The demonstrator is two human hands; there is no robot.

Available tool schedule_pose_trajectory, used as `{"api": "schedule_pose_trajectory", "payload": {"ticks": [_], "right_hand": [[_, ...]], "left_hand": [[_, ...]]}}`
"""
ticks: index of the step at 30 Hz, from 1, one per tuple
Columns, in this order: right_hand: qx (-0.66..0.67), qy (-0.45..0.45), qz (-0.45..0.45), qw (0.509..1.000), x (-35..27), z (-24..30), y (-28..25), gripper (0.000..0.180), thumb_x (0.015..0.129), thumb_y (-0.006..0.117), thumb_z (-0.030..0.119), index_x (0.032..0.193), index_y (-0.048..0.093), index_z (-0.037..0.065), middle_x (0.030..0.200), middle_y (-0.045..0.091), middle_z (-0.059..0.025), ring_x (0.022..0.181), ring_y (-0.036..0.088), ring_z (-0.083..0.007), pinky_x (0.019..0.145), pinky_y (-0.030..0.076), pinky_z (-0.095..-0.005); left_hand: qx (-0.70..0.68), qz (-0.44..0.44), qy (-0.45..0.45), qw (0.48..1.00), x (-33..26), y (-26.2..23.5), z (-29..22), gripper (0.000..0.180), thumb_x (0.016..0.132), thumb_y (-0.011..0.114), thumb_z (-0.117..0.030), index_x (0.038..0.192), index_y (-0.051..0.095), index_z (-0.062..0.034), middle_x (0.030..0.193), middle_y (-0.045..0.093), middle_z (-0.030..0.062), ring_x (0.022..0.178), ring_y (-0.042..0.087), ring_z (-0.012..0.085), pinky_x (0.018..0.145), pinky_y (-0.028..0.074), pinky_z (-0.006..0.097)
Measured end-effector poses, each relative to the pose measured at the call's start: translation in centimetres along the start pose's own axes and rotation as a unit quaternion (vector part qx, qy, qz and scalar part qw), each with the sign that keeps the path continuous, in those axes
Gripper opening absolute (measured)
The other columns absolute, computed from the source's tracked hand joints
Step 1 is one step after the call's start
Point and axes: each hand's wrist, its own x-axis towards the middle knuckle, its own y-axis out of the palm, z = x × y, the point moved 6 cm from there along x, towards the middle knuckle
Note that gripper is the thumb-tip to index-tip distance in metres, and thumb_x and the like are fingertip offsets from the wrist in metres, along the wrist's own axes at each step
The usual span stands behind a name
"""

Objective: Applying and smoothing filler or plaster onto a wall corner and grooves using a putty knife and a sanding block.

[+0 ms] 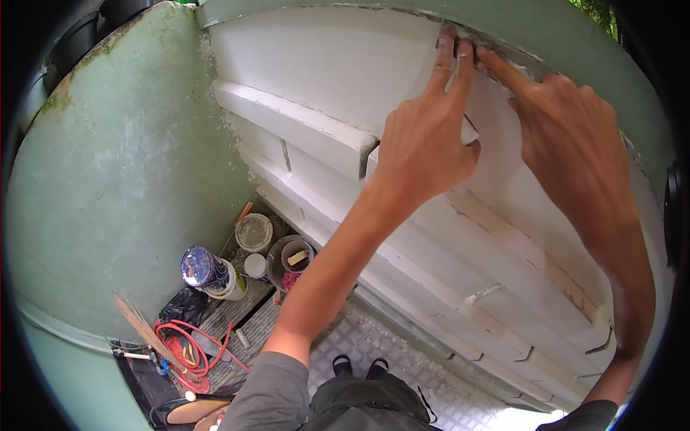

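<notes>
My left hand (430,140) reaches up to the top of the white panelled wall (323,54). Its index and middle fingers are stretched out, their tips against the rough seam (503,52) under the green upper border. By the left thumb a small white corner (469,131) shows; whether it is held or belongs to the wall I cannot tell. My right hand (571,136) comes in from the right, index finger extended to the same seam, its tip close beside the left fingertips. The other right fingers are bent and partly hidden. Dark gaps and whitish filler show along the seam.
Raised white ledges (295,118) run across the wall. At lower left, by the green wall (122,179), stand a blue-lidded bucket (205,266), a lidded tub (254,233) and a grey bucket (276,267). A red hose (208,337) and a black bag (185,307) lie near.
</notes>
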Motion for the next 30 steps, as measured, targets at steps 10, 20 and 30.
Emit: {"api": "schedule_pose_trajectory", "payload": {"ticks": [10, 20, 30], "right_hand": [[-0.013, 0.030, 0.050, 0.998, -0.2, 0.1, -0.8, 0.054, 0.094, 0.065, 0.002, 0.144, 0.065, 0.024, 0.076, 0.065, -0.0207, 0.065, 0.065, -0.0404, 0.062, 0.051, -0.0493], [-0.002, 0.006, 0.007, 1.000, -0.1, 0.6, -1.0, 0.055, 0.093, 0.065, 0.002, 0.143, 0.066, 0.023, 0.074, 0.067, -0.0195, 0.065, 0.067, -0.0389, 0.060, 0.052, -0.0492], [-0.003, 0.022, 0.052, 0.998, 0.5, 1.5, -1.0, 0.058, 0.091, 0.064, 0.001, 0.145, 0.065, 0.022, 0.076, 0.068, -0.0191, 0.066, 0.068, -0.0373, 0.061, 0.054, -0.0475]], "left_hand": [[-0.022, 0.008, 0.029, 0.999, -0.1, 0.1, -0.4, 0.105, 0.067, 0.074, -0.006, 0.163, 0.032, -0.0022, 0.169, 0.033, 0.0234, 0.102, 0.071, 0.0428, 0.084, 0.061, 0.046], [-0.032, -0.070, 0.064, 0.995, -0.7, 0.3, -0.1, 0.100, 0.065, 0.075, -0.004, 0.158, 0.038, 0.0037, 0.166, 0.034, 0.0283, 0.081, 0.071, 0.0434, 0.065, 0.059, 0.045], [-0.014, -0.013, 0.016, 1.000, -0.8, -0.5, 0.6, 0.105, 0.067, 0.074, -0.005, 0.163, 0.034, -0.0057, 0.169, 0.032, 0.0225, 0.106, 0.071, 0.0424, 0.083, 0.061, 0.046]]}}
